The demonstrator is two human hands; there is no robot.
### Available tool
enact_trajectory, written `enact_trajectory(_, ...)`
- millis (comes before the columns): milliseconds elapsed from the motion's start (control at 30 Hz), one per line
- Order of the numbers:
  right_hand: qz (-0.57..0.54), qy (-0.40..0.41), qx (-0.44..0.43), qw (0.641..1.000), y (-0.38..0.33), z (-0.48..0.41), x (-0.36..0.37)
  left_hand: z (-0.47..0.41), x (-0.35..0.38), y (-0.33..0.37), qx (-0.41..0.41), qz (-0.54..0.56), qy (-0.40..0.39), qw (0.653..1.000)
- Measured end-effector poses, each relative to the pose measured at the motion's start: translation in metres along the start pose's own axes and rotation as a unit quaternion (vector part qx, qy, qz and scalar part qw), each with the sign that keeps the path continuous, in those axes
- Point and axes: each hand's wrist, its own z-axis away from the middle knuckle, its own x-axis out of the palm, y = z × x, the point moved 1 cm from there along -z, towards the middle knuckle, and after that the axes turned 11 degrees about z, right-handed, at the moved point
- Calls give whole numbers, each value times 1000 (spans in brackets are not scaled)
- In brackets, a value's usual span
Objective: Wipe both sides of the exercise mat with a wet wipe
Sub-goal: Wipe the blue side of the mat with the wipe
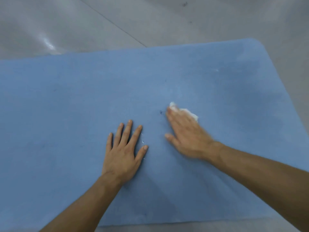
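Observation:
A blue exercise mat (66,106) lies flat on the floor and fills most of the head view; its far right corner is rounded. My left hand (124,151) rests flat on the mat near the middle, fingers spread, holding nothing. My right hand (185,133) lies palm down just to its right, blurred by motion, pressing a crumpled white wet wipe (190,113) onto the mat. The wipe pokes out beyond my fingertips and at the right side of the hand. A small dark speck (161,112) sits on the mat just left of my right fingertips.
Grey glossy floor (83,22) lies beyond the mat's far edge, with a seam line running diagonally. A strip of floor (167,229) shows at the mat's near edge. Darker damp-looking patches (260,84) mark the mat's right part.

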Motion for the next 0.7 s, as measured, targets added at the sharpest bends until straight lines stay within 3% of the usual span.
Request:
enact_trajectory(133,4,-28,-162,986,-59,36,0,2,-2,-7,-17,7,5,1000)
enact_trajectory(233,22,-21,-222,975,-66,48,-3,3,-6,-13,-13,2,7,1000)
enact_trajectory(300,24,-13,-184,983,-49,35,0,2,-6,-15,-12,3,3,1000)
enact_trajectory(400,49,-11,-52,997,2,-4,2,2,-5,-14,-12,-2,2,1000)
enact_trajectory(533,43,-79,116,989,69,-41,-11,3,-4,-12,-15,-4,1,1000)
enact_trajectory(700,19,-89,87,992,54,-51,-13,2,-2,-16,-11,-13,10,1000)
